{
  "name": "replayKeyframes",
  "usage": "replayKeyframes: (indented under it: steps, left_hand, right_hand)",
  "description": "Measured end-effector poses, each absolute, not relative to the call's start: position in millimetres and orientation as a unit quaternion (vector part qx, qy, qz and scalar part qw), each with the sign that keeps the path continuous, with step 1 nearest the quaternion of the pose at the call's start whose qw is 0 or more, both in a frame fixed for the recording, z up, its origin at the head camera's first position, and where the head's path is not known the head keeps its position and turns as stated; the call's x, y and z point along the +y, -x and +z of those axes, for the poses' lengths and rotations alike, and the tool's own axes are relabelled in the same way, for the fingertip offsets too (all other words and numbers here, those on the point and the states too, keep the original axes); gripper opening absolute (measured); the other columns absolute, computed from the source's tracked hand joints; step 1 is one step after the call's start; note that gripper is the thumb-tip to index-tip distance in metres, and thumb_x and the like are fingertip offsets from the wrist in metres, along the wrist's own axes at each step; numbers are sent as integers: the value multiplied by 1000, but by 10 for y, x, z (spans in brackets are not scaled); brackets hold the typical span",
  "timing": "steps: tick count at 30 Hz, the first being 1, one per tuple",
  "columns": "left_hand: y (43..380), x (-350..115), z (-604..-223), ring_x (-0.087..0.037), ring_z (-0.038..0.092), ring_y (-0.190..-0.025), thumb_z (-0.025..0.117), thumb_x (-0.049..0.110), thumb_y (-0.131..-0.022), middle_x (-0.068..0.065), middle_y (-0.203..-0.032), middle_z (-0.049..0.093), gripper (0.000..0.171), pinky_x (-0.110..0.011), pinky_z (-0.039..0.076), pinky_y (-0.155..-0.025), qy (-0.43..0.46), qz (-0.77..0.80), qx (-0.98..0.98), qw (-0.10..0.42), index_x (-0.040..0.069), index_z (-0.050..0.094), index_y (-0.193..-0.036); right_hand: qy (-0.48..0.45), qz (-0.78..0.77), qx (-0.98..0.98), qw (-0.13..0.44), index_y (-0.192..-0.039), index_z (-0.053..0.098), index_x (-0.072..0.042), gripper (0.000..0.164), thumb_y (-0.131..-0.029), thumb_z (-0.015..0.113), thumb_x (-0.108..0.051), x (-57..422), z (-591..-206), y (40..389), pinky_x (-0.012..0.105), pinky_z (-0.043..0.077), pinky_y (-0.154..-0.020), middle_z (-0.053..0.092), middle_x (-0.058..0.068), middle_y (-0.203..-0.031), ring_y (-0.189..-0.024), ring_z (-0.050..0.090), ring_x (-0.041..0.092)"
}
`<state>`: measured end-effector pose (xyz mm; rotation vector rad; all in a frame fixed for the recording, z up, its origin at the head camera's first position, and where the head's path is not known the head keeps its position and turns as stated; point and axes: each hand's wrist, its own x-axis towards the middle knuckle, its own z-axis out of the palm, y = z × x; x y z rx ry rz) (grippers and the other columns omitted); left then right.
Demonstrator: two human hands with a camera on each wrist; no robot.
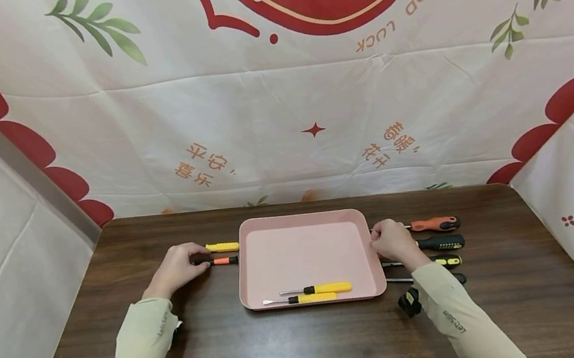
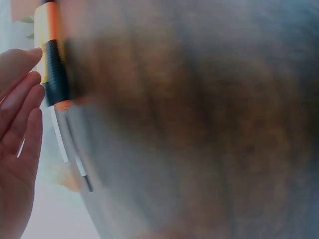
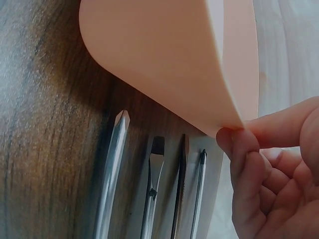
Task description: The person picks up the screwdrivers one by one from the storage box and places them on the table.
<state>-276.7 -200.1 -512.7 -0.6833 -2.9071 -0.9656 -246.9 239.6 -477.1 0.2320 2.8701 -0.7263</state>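
A pink tray (image 1: 306, 252) lies on the table, and my right hand (image 1: 392, 240) pinches its right rim between thumb and fingers. Two yellow-handled screwdrivers (image 1: 332, 288) lie inside along its near edge. To the left of the tray, my left hand (image 1: 178, 267) reaches over a black-and-orange screwdriver (image 2: 56, 69) and a yellow-handled screwdriver (image 1: 222, 247), side by side. In the left wrist view its fingers are nearly straight, with the fingertips (image 2: 34, 77) right at the handles. The head view hides both shafts beneath this hand.
Right of the tray lie several larger screwdrivers, among them an orange-handled one (image 1: 433, 225) and a black-handled one (image 1: 441, 242). Their shafts (image 3: 112, 174) point at the tray, partly under my right hand and forearm. A printed cloth (image 1: 275, 110) hangs behind the table.
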Motion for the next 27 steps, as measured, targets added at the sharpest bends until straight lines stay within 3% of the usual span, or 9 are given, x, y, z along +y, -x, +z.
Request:
replayKeyframes:
  steps: [7,13,17,21,27]
  left_hand:
    - [2774,-1850,-4866,-24,63,-84,68,8,-77,-11,-92,68,20,-39,50,-73,242,-319,-915,46,1,69,-96]
    - [2771,-1501,-4643,-25,64,-92,69,13,-77,-11,-97,68,25,-38,49,-79,292,-301,-905,74,1,68,-99]
    - [2741,-1212,-4570,-23,65,-82,69,14,-77,-11,-93,69,24,-35,50,-75,341,-284,-892,84,0,68,-96]
    - [2694,-924,-4564,-18,66,-81,67,15,-80,-7,-94,69,22,-32,50,-72,386,-251,-884,79,4,69,-99]
    - [2598,-551,-4621,-14,64,-92,63,16,-83,-4,-97,69,21,-30,48,-81,430,-219,-876,27,6,69,-100]
  right_hand:
    - [-76,-243,963,86,-62,54,-7,10,-72,55,-5,2409,-4762,2461,27,36,-48,50,1,-53,-52,48,18]
    - [-77,-244,963,88,-60,54,-8,11,-71,53,-4,2407,-4747,2463,27,36,-48,49,0,-51,-51,47,18]
    - [-80,-251,960,96,-59,52,-8,13,-71,52,-3,2406,-4742,2464,27,35,-47,48,1,-50,-50,46,18]
    - [-83,-255,958,99,-59,51,-9,13,-72,52,-3,2402,-4736,2466,27,34,-46,47,2,-51,-49,45,18]
    - [-85,-255,958,98,-59,51,-9,13,-71,52,-3,2406,-4738,2458,27,34,-46,47,1,-51,-49,45,18]
